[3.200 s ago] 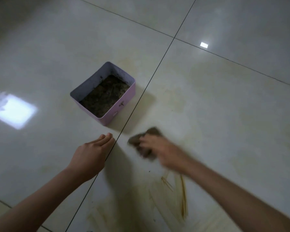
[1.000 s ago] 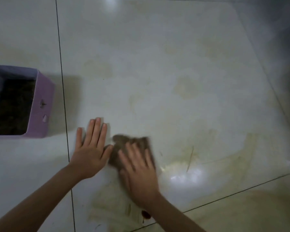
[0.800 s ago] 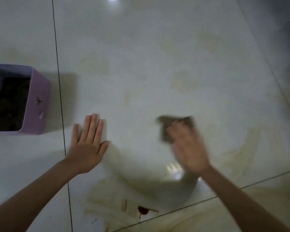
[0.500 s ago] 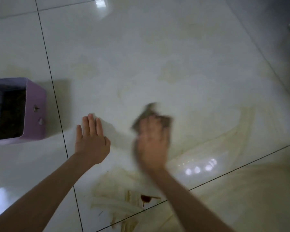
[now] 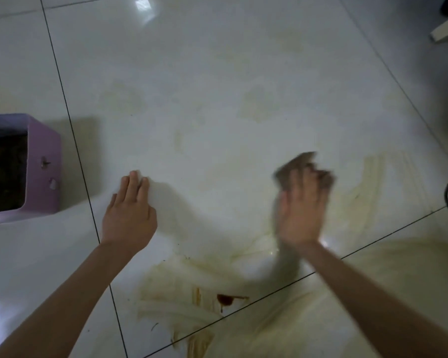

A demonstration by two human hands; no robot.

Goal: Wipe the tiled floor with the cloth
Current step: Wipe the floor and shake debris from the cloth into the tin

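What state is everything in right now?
tiled floor, yellowish streaks; red-brown spot unwiped.
left hand, flat on the floor.
right hand, fingers extended, blurred.
cloth, pressed to the floor under right hand's fingers.
purple box, upright, open-topped, dark contents.

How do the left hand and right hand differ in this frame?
The left hand lies bare on the tiled floor; the right hand presses the brown cloth. The left hand is sharp; the right hand is motion-blurred. The left hand sits beside a grout line; the right hand is out by yellowish smears. Both are palm down, fingers fairly straight.
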